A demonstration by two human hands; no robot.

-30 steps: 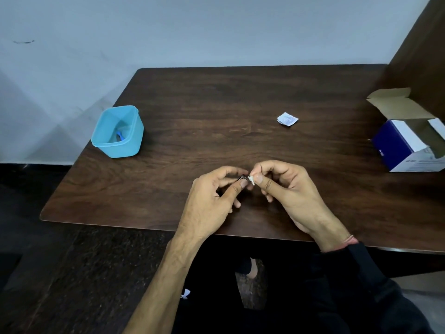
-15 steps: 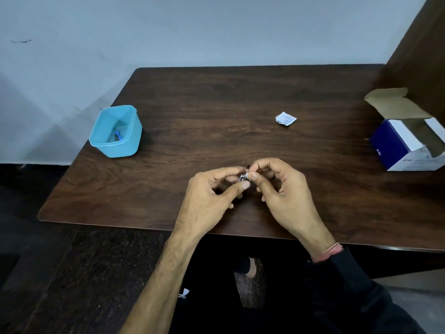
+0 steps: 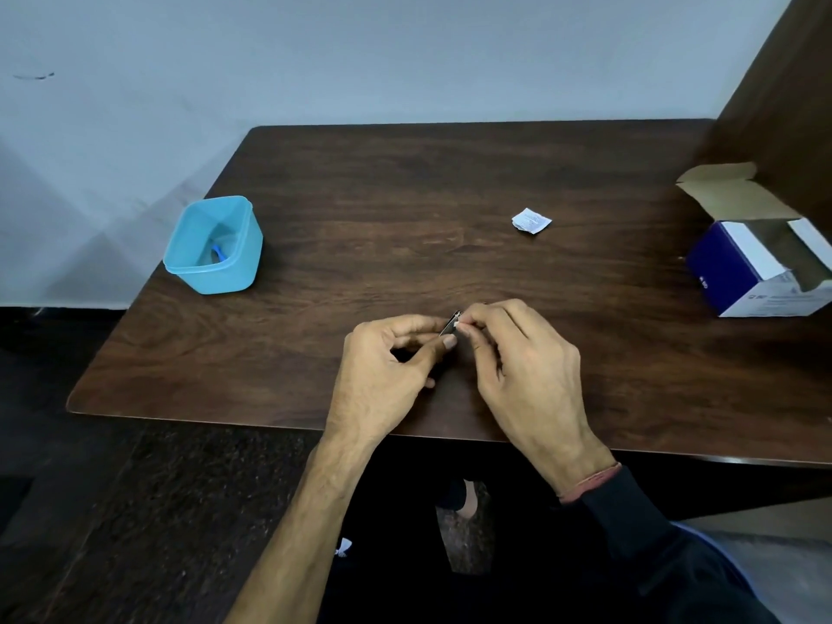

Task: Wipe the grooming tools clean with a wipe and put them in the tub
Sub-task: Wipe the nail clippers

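My left hand pinches a small metal grooming tool between thumb and fingers, above the near middle of the dark wooden table. My right hand pinches a small white wipe against the tool's upper end; most of the wipe is hidden by my fingers. The blue plastic tub stands open at the table's left edge with a blue-handled item inside it.
A torn white wipe wrapper lies on the table right of centre. An open blue and white cardboard box sits at the right edge, by a dark wooden side panel. A pale wall rises behind the table.
Both hands stay together over the near middle. The wipe in my right fingers has shifted along the tool, and more of the metal tool shows between the fingertips.
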